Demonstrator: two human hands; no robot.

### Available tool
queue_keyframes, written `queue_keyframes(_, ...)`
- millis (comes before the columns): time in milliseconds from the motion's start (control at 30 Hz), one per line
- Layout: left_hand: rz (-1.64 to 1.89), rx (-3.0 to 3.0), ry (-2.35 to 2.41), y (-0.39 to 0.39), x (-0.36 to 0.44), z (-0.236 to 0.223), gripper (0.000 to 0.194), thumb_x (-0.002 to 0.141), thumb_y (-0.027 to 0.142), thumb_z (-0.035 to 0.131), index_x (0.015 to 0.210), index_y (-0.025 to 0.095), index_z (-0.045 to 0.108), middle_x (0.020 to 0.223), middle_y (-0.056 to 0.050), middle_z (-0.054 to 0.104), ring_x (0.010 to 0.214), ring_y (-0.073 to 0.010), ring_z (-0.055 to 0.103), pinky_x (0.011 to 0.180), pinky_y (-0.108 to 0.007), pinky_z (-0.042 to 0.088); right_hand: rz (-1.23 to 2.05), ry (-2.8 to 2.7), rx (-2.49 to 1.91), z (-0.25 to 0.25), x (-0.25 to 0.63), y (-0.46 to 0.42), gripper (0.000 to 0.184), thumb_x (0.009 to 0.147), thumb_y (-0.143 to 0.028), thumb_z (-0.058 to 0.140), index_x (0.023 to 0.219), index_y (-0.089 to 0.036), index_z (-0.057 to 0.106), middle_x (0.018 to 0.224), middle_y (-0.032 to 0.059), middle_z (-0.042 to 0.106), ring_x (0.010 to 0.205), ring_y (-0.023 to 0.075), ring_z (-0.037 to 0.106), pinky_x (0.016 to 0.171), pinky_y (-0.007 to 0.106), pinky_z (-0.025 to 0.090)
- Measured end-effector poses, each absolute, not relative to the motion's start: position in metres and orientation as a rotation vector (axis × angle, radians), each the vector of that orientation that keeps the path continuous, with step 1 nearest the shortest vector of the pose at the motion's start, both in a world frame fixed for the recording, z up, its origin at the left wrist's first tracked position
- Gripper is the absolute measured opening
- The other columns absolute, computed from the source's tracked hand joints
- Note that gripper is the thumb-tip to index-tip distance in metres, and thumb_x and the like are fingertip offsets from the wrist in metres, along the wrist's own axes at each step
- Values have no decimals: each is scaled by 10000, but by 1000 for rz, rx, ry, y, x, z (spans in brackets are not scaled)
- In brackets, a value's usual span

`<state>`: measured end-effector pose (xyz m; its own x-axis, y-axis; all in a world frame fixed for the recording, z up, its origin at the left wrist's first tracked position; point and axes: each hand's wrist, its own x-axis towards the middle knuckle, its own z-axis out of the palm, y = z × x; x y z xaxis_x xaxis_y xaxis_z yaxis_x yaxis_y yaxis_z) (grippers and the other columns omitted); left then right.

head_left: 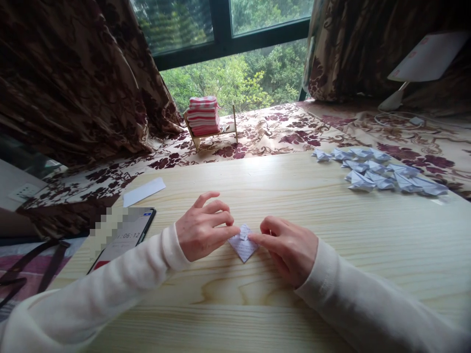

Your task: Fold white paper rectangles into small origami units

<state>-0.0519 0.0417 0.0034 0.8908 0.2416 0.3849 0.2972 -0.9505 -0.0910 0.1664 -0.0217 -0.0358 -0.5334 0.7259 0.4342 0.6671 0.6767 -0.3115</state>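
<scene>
A small sheet of printed paper [244,251], folded into a diamond, lies on the wooden table with a small folded flap near its upper corner. My left hand [204,226] comes in from the left and holds the paper's left edge under its index fingertip, the other fingers fanned out above. From the right, my right hand [290,245] presses its index fingertip on the opposite edge, its remaining fingers curled. Both thumbs are mostly hidden. Several finished-looking folded paper pieces [375,169] stand grouped at the table's far right.
A phone [127,238] showing a timer lies left of my left sleeve, with a white paper strip [144,191] beyond it. Behind the table [272,179], a small wooden stand [231,128] bears stacked pink-and-white cloths [203,116]. A white lamp [427,59] is at the back right.
</scene>
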Motion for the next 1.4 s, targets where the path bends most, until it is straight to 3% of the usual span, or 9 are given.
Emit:
queue_keyframes(267,-896,-3203,-743,42,-45,-7,121,789,178,576,823,234,677,835,-23,647,918,-176,523,869,-361,397,128,-2352,-1085,-35,167,-22,298,722,-69,445,923,-193,627,789,47,513,658,134,473,577,234,382)
queue_keyframes(433,-1006,-3295,-898,38,-43,-14,121,782,152,570,764,213,673,847,-32,629,936,-176,513,877,-351,413,129,-2344,-1090,-35,166,-23,302,724,-62,435,917,-193,627,791,51,513,654,139,471,575,239,375)
queue_keyframes(1267,-845,-3061,-1607,23,-17,-9,126,712,104,579,614,180,601,789,-29,590,884,-197,509,840,-386,425,166,-2345,-1133,-32,165,-23,287,759,-70,397,899,-196,615,801,49,531,651,128,501,570,224,400)
queue_keyframes(1400,-855,-3033,-1588,23,-18,-10,112,700,112,603,613,183,600,782,-22,589,874,-192,515,827,-380,440,219,-2284,-1148,-34,166,-21,385,759,-52,385,1063,-201,569,841,49,570,659,124,528,574,225,416)
